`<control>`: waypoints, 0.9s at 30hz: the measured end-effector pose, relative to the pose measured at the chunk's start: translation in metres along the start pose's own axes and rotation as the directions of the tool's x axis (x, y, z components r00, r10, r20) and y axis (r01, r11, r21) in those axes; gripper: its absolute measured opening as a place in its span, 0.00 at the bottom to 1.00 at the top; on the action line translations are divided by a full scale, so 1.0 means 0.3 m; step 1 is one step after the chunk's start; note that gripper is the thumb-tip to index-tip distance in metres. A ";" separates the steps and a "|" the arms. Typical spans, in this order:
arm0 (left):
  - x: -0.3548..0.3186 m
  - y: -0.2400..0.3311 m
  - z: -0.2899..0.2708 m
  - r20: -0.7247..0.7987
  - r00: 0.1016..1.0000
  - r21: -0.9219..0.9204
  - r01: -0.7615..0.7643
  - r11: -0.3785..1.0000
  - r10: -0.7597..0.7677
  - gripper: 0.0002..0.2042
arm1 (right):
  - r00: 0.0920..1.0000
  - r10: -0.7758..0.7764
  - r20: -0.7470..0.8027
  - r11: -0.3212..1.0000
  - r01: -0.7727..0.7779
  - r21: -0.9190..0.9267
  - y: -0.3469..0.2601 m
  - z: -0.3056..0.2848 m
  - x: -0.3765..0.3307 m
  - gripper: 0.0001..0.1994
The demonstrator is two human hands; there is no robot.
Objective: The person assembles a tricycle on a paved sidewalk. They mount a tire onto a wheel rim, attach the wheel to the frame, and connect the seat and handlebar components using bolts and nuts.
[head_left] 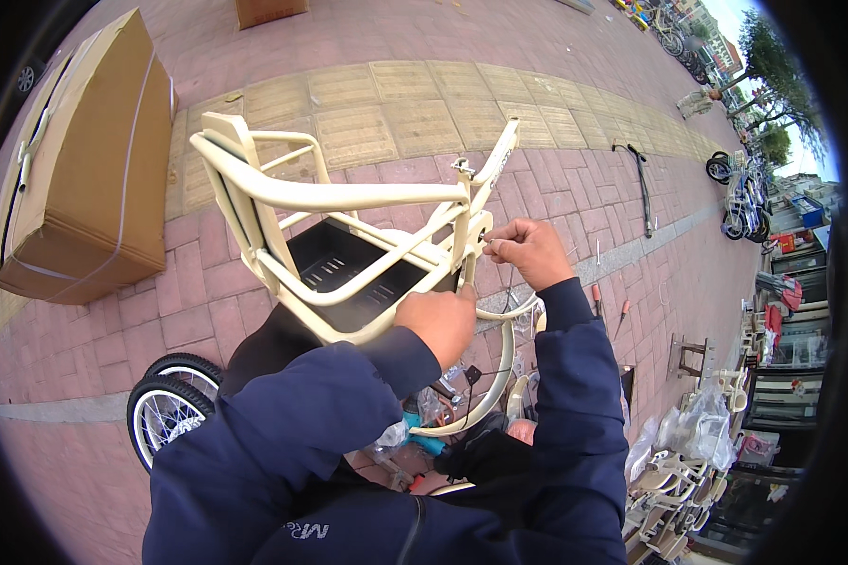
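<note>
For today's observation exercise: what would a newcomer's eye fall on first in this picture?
First the cream-coloured metal basket frame at the centre, with the left hand on its lower rail and the right hand pinching something small at its upright. Next, the big cardboard box lying on the brick paving at the left, and a spoked wheel at lower left.

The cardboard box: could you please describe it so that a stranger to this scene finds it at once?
Start from the cream metal frame that the hands work on, standing on the red brick pavement. Look to its left: the cardboard box lies there, long, brown and flat. White straps bind it, and it is far larger than the small box at the top edge.
</note>
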State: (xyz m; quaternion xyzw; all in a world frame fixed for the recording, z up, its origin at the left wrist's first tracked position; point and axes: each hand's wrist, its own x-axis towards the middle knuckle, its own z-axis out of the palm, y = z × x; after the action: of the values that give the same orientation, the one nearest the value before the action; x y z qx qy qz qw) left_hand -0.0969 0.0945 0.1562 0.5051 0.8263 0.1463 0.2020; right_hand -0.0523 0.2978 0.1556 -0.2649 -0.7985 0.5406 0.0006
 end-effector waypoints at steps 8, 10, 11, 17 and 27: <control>0.061 0.003 0.044 0.000 0.996 0.009 0.090 0.996 -0.090 0.27 | 0.848 -0.097 0.520 0.883 0.315 -0.348 0.138 0.071 0.392 0.14; 0.072 0.007 0.049 0.006 0.993 0.079 0.116 0.990 -0.116 0.28 | 0.735 -0.160 0.659 0.850 0.442 -0.286 0.147 0.082 0.426 0.14; 0.079 0.013 0.050 -0.003 0.989 0.101 0.144 0.984 -0.145 0.29 | 0.697 -0.186 0.693 0.875 0.438 -0.206 0.146 0.084 0.433 0.16; 0.090 0.047 0.050 0.083 0.972 0.196 0.202 0.960 -0.221 0.31 | 0.662 -0.010 0.749 0.925 0.290 -0.244 0.097 0.086 0.399 0.22; 0.089 0.049 0.033 0.110 0.973 0.259 0.167 0.951 -0.201 0.31 | 0.667 0.090 0.740 0.972 0.102 -0.210 0.125 0.111 0.380 0.21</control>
State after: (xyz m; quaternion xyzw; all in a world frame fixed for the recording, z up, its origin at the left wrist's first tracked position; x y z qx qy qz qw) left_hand -0.0918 0.1253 0.1491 0.4555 0.8661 -0.0119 0.2055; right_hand -0.1441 0.3276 0.0768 -0.0166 -0.7874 0.5039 -0.3547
